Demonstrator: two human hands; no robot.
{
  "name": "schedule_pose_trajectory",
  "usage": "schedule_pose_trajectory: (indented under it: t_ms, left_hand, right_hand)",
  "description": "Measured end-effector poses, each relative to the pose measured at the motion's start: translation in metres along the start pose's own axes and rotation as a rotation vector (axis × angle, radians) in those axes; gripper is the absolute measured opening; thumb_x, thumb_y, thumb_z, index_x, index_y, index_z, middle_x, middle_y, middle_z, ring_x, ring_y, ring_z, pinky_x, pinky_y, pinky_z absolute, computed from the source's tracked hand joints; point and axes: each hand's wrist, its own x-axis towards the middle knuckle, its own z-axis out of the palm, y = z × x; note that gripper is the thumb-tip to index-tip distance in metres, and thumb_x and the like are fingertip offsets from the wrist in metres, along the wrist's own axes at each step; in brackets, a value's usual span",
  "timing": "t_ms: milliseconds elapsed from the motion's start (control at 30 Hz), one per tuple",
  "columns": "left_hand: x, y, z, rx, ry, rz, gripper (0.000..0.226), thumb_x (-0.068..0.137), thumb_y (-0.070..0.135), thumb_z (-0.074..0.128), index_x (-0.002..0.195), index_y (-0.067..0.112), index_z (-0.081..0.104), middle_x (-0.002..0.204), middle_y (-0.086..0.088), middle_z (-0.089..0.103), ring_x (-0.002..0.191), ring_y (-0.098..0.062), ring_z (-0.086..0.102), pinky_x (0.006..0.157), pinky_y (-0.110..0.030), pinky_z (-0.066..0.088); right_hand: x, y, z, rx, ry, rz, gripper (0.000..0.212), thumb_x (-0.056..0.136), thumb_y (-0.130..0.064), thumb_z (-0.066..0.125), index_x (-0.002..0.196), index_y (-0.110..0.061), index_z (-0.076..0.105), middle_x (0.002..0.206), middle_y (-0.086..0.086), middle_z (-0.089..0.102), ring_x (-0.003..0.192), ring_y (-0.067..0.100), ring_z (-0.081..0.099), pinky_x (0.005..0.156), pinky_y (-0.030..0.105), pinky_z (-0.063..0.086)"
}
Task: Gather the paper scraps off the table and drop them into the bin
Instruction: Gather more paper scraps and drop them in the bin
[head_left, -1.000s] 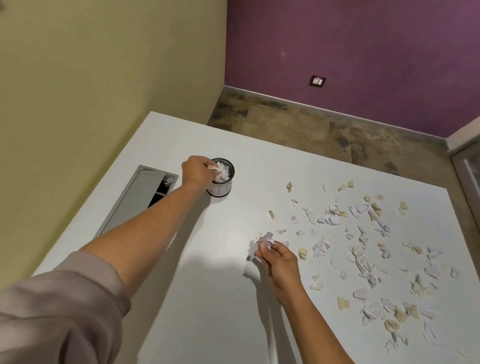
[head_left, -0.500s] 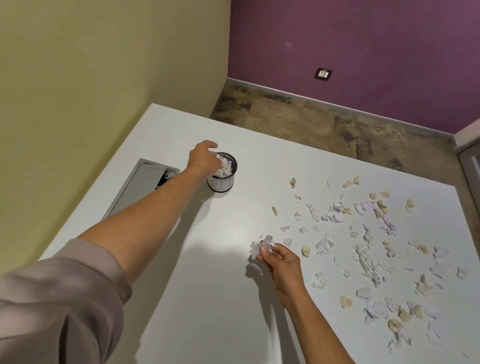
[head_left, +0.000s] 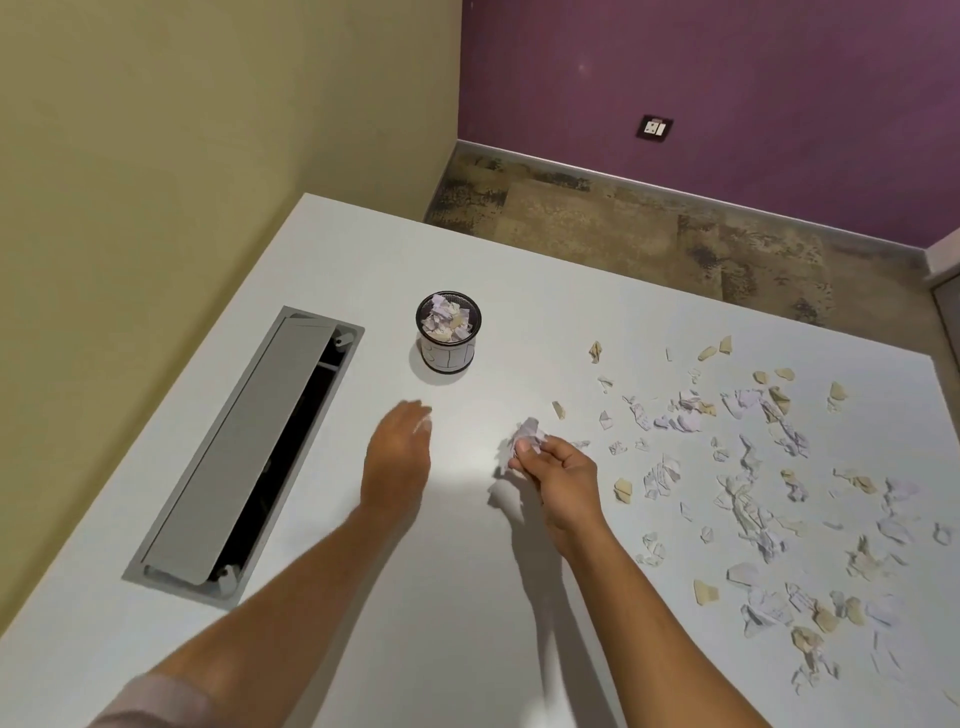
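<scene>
A small round black mesh bin (head_left: 449, 358) stands on the white table (head_left: 363, 260), filled near its rim with white and tan paper bits. My left hand (head_left: 397, 457) hovers below the bin, blurred, fingers apart, holding nothing. My right hand (head_left: 558, 475) is at mid table, its fingertips pinched on a bunch of white paper scraps (head_left: 527, 434). Several loose white and tan scraps (head_left: 748, 467) lie scattered over the right half of the table.
A grey cable hatch (head_left: 244, 457) with its flap partly open is set into the table on the left. The yellow wall runs along the table's left side. Beyond the far edge is brown floor and a purple wall with a socket (head_left: 654, 127).
My left hand dropped its scraps into the bin, opened, and drew back toward me. My right hand kept its bunch of scraps in nearly the same place.
</scene>
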Motion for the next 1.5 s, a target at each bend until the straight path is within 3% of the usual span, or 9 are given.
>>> schedule_pose_trajectory:
  t_ms: [167,233,367,567,800,967,1233,1367,1500]
  left_hand:
    - [-0.044,-0.049,0.020,0.374,-0.269,0.153,0.053,0.103,0.041,0.036,0.149,0.016,0.036,0.160,-0.003,0.026,0.151,-0.022,0.012,0.123,-0.044,0.005]
    - [-0.054,-0.063,0.025,0.533,-0.307,0.232,0.060,0.103,0.050,0.022,0.155,0.020,0.022,0.163,0.001,0.012,0.152,-0.020,0.001,0.123,-0.047,0.002]
    - [-0.055,-0.067,0.028,0.613,-0.284,0.269,0.062,0.103,0.051,0.021,0.156,0.019,0.017,0.164,-0.001,0.013,0.152,-0.022,0.005,0.121,-0.051,0.012]
    - [-0.056,-0.066,0.030,0.635,-0.282,0.252,0.062,0.103,0.049,0.023,0.156,0.018,0.016,0.164,0.000,0.012,0.152,-0.020,0.004,0.121,-0.051,0.014]
    - [-0.056,-0.067,0.030,0.625,-0.280,0.249,0.061,0.103,0.049,0.026,0.155,0.018,0.017,0.164,0.000,0.012,0.152,-0.020,0.005,0.121,-0.050,0.013]
    - [-0.056,-0.067,0.031,0.628,-0.275,0.246,0.061,0.102,0.048,0.028,0.155,0.018,0.020,0.163,0.000,0.013,0.152,-0.020,0.006,0.121,-0.051,0.015]
    - [-0.057,-0.067,0.030,0.626,-0.289,0.242,0.062,0.102,0.049,0.028,0.155,0.018,0.019,0.164,-0.001,0.013,0.152,-0.021,0.005,0.120,-0.052,0.016]
    - [-0.056,-0.067,0.030,0.629,-0.292,0.239,0.062,0.102,0.050,0.028,0.155,0.019,0.019,0.164,-0.001,0.012,0.152,-0.021,0.005,0.120,-0.051,0.015]
    - [-0.057,-0.069,0.031,0.637,-0.285,0.244,0.063,0.101,0.049,0.030,0.155,0.019,0.019,0.164,0.000,0.011,0.152,-0.021,0.005,0.121,-0.050,0.013]
  right_hand:
    - [0.026,-0.025,0.026,-0.098,0.028,-0.105,0.013,0.085,-0.004,0.072,0.075,-0.011,0.067,0.063,0.002,0.071,0.058,0.008,0.067,0.058,0.017,0.053]
    - [0.041,-0.036,0.038,-0.187,0.019,-0.161,0.016,0.084,-0.006,0.073,0.071,-0.012,0.067,0.060,0.003,0.069,0.058,0.011,0.066,0.066,0.025,0.057]
    - [0.073,-0.055,0.059,-0.347,0.038,-0.243,0.014,0.082,-0.015,0.077,0.072,-0.017,0.067,0.058,-0.002,0.067,0.063,0.016,0.065,0.082,0.036,0.056]
    - [0.104,-0.075,0.095,-0.623,0.084,-0.398,0.023,0.080,-0.015,0.075,0.061,-0.023,0.065,0.059,-0.006,0.067,0.064,0.014,0.069,0.061,0.021,0.047]
    - [0.121,-0.080,0.121,-0.864,-0.069,-0.466,0.010,0.083,-0.009,0.068,0.087,-0.016,0.074,0.087,0.003,0.074,0.093,0.020,0.066,0.074,0.021,0.048]
    - [0.126,-0.088,0.117,-0.969,-0.117,-0.476,0.041,0.082,0.000,0.062,0.118,-0.019,0.068,0.121,0.001,0.066,0.117,0.024,0.057,0.100,0.034,0.047]
    - [0.128,-0.096,0.128,-1.092,-0.151,-0.512,0.028,0.080,0.003,0.049,0.074,-0.016,0.069,0.084,0.002,0.070,0.098,0.020,0.063,0.080,0.024,0.051]
    - [0.142,-0.093,0.143,-1.284,-0.280,-0.449,0.021,0.084,-0.001,0.050,0.086,-0.002,0.071,0.098,0.012,0.071,0.100,0.024,0.062,0.082,0.035,0.055]
    - [0.158,-0.090,0.158,-1.478,-0.364,-0.410,0.018,0.090,-0.010,0.051,0.099,-0.005,0.067,0.114,0.013,0.062,0.103,0.027,0.057,0.079,0.031,0.049]
